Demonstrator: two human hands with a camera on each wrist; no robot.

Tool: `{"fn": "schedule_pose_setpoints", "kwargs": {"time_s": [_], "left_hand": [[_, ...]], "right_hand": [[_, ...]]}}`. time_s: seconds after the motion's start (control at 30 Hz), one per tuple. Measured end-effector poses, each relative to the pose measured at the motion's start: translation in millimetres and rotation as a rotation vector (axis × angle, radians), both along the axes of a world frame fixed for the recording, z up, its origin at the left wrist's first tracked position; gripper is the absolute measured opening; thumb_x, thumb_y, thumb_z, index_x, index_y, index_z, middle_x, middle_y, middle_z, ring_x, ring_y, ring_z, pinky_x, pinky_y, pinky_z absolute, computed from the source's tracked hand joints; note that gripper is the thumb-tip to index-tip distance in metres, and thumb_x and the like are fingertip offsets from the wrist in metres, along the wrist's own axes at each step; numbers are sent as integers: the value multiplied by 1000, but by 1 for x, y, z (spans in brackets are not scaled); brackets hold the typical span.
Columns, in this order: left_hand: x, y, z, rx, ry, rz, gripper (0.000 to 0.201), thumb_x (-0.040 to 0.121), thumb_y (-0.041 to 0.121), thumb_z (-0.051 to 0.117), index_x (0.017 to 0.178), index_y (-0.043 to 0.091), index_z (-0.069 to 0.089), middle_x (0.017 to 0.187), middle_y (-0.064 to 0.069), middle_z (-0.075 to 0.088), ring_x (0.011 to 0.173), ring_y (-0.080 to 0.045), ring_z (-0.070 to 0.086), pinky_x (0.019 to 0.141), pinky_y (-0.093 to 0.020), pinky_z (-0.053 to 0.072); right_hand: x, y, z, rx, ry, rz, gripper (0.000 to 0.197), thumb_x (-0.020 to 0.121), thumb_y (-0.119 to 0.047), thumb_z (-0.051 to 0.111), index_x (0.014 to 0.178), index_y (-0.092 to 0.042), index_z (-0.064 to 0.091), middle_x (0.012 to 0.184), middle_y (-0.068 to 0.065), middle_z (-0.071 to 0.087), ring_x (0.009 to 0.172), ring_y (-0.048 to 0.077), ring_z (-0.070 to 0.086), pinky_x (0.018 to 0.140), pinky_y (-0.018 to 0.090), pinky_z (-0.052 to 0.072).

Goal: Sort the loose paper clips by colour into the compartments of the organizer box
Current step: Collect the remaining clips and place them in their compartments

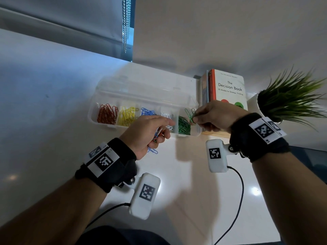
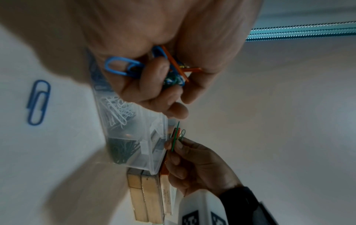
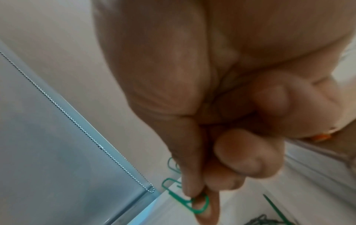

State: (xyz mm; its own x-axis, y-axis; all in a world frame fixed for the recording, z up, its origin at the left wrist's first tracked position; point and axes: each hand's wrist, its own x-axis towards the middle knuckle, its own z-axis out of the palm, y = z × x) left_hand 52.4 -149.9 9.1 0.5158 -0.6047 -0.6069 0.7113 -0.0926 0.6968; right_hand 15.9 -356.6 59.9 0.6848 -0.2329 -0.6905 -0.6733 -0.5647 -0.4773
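- Clear organizer box [image 1: 104,127] sits on white table [image 1: 191,183], lid folded back behind it, five compartments in a row.
- Left to right in head view: red clips [image 1: 107,114], yellow clips [image 1: 127,115], blue clips [image 1: 148,112], white clips [image 1: 166,115], green clips [image 1: 184,125].
- Right hand [image 1: 215,114] is at the far-right end of the box, above the green compartment, thumb and forefinger pinching green paper clips [image 1: 190,114]; the other fingers are curled in.
- Right wrist view: one green clip [image 3: 185,197] clamped at the fingertips [image 3: 189,188], a second green one sticks out behind the thumb.
- Left hand [image 1: 150,131] hovers in front of the box near the white compartment, fingers curled round a mixed bunch of clips [image 1: 156,136].
- Left wrist view: the bunch [image 2: 154,68] shows blue, orange-red and some green; exact count cannot be told.
- One loose blue clip [image 2: 37,102] lies flat on the table just below the left hand, apart from the box.
- Books [image 1: 228,89] stand right behind the box's right end, front cover reads "The Decision Book".
- Potted grass plant [image 1: 290,96] at far right, beside the books.
- Both wrists wear black bands with marker tags and white camera units.
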Motion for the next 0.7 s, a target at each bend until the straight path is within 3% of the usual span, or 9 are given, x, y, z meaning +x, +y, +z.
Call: {"fn": "schedule_pose_setpoints", "kwargs": {"time_s": [0.07,0.17,0.27,0.4,0.5,0.6,0.7], "left_hand": [[0,0,0,5,-4,0,19,93,12,50,94,5,68,56,-4,55,44,-11,36,36,-14,18],[0,0,0,18,-14,4,19,94,12,49,94,5,67,55,-4,55,44,-11,36,36,-14,19],[-1,-1,0,25,-20,5,19,94,11,49,95,5,67,55,-4,55,45,-11,36,36,-14,19],[-1,0,0,29,-29,6,19,94,11,50,96,4,67,55,-4,55,44,-11,36,37,-15,19],[-1,0,0,34,-33,11,18,93,12,51,94,5,67,56,-4,55,44,-11,36,37,-15,18],[-1,-1,1,33,-23,18,17,93,11,51,94,3,66,56,-5,55,44,-12,37,37,-15,18],[-1,0,2,32,-20,29,21,91,10,52,101,-4,64,56,-5,55,43,-12,36,37,-15,17]], "right_hand": [[-1,-1,2,-27,7,-8,17,88,-11,61,74,-11,72,48,0,54,46,16,43,46,25,30],[3,3,1,-327,22,135,15,86,-20,63,76,-13,73,55,-3,60,47,10,49,51,24,39],[6,18,-9,-585,46,326,13,84,-23,65,86,-13,73,80,2,67,69,16,60,63,27,48],[13,23,-15,-659,88,407,13,82,-20,66,92,-14,72,89,5,69,82,25,64,71,33,54],[21,29,-13,-804,21,436,13,85,-17,59,90,-16,71,87,3,67,77,26,62,64,31,48],[22,49,-14,-872,116,608,11,88,-7,51,80,-9,58,74,3,53,67,26,54,58,32,44],[26,62,-14,-885,186,727,23,90,-2,44,68,-10,46,70,2,47,68,25,51,59,34,44]]}}
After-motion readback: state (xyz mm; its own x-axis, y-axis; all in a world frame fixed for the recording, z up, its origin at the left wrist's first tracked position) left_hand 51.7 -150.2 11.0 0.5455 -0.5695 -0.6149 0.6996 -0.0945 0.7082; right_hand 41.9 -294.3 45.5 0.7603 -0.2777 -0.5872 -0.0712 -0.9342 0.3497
